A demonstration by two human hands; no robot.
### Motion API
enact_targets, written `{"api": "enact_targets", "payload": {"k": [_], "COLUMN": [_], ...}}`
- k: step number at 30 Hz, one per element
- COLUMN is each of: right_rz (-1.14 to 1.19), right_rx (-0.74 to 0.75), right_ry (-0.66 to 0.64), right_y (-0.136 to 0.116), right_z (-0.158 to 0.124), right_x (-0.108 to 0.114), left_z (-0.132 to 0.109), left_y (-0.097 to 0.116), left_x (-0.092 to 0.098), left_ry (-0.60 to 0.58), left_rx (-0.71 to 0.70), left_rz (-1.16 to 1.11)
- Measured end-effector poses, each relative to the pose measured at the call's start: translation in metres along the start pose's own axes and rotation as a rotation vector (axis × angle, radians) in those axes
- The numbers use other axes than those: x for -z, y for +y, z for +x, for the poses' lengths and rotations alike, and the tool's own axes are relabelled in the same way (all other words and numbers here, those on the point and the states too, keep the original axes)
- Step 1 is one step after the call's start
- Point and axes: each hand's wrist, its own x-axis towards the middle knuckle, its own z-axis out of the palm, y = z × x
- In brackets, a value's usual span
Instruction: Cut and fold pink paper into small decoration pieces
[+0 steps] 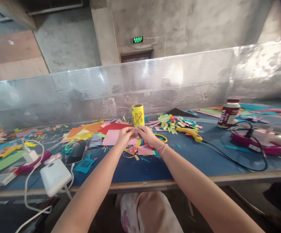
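Observation:
My left hand (125,134) and my right hand (146,134) meet above the table, their fingertips pinched close together. Whatever sits between the fingers is too small and hidden to name. Just behind them stands a yellow printed tube (137,116), upright with an open top. Pink paper (110,138) lies beside my left hand, and pink scraps (145,150) lie below the hands. A yellow loop (164,137), perhaps a scissors handle, shows next to my right wrist. A yellow glue gun (190,132) rests farther right.
Cut paper strips (171,121) are heaped behind the glue gun. A brown bottle (229,112) and a purple power strip (257,144) stand right. On the left are a phone (76,152), a white charger box (55,176) and white cables. A perforated metal screen (87,94) borders the back.

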Motion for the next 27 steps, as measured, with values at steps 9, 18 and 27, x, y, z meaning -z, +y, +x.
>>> {"api": "enact_targets", "payload": {"k": [9,18,27], "right_rz": [0.151,0.030,-0.114], "right_rx": [-0.003,0.049,0.104], "right_ry": [0.007,0.026,0.077], "right_y": [-0.0031,-0.0020,-0.0020], "right_z": [-0.0019,-0.0027,-0.0015], "right_x": [0.0010,0.0014,-0.0002], "left_z": [-0.0017,-0.0032,-0.0033], "left_y": [0.0033,0.0051,0.0036], "left_x": [-0.0033,-0.0030,-0.0040], "left_ry": [-0.003,-0.006,-0.030], "left_rx": [0.022,0.024,-0.001], "left_rz": [-0.054,-0.098,-0.113]}}
